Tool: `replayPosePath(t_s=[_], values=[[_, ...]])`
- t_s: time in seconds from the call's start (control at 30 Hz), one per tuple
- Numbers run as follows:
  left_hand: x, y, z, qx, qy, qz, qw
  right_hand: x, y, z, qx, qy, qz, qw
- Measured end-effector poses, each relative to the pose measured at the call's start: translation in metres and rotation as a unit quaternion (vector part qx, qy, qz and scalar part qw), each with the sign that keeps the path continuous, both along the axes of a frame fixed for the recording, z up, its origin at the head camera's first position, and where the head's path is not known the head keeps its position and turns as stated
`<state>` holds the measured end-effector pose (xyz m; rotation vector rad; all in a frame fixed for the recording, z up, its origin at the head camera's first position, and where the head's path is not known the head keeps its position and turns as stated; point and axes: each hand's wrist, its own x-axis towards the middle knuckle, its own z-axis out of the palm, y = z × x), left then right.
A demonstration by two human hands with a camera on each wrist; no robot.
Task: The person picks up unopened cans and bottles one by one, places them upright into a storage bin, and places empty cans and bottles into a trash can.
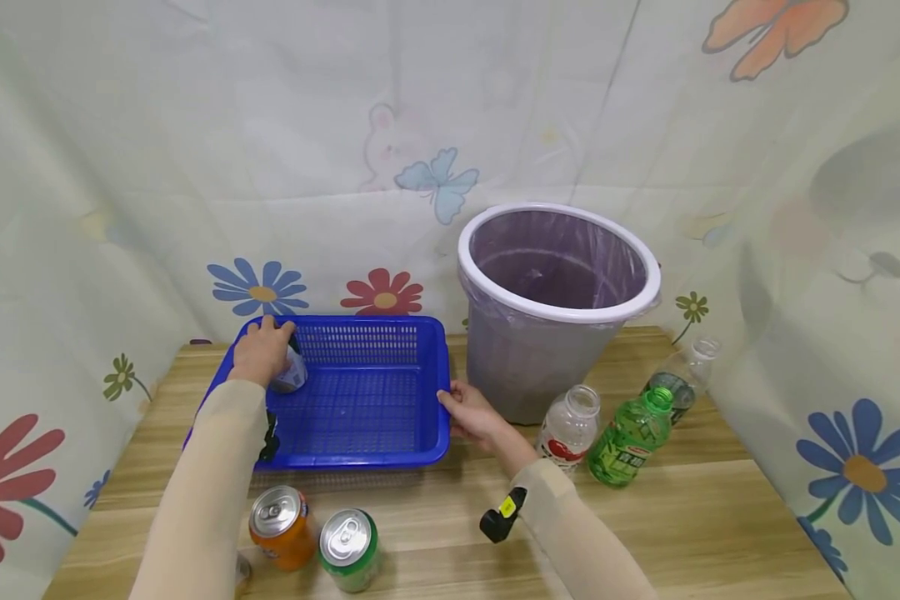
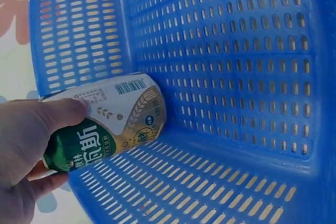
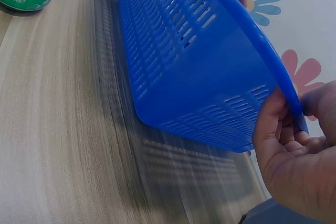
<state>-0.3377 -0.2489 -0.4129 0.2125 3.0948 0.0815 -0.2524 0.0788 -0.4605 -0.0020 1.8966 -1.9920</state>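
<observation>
My left hand (image 1: pixel 263 350) grips a green, white and gold drink can (image 2: pixel 113 124) by its top end. The can's base is down in the back left corner of a blue plastic basket (image 1: pixel 345 417), against its slotted wall and floor. On the opposite side, my right hand (image 1: pixel 477 412) pinches the basket's right rim, thumb on one face and fingers curled under the other, as the right wrist view shows. An orange can (image 1: pixel 281 529) and a green can (image 1: pixel 350 550) stand upright on the table in front of the basket.
A grey bin (image 1: pixel 540 358) with a white rim and clear liner stands behind my right hand. Right of it are a clear bottle with a red label (image 1: pixel 567 429), a green bottle (image 1: pixel 630 437) and another clear bottle (image 1: pixel 678 379), all uncapped. A patterned curtain (image 1: pixel 307 167) closes off the back.
</observation>
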Motion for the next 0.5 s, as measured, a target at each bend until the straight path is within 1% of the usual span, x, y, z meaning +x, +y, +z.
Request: replayPosePath(t_s=[0.03,0.33,0.5], values=[[0.0003,0.0001,0.0003,0.001,0.000,0.001,1.0000,-0.0019,0.0000,-0.0038,-0.001,0.000,-0.003,1.0000],[0.0013,0.0012,0.0012,0.005,-0.001,0.000,1.0000,-0.0030,-0.0016,-0.0038,0.007,-0.002,-0.008,0.9999],[0.0009,0.0023,0.0027,0.006,-0.012,0.003,0.9999,-0.0036,-0.0017,-0.0022,0.014,-0.008,-0.009,0.9998]])
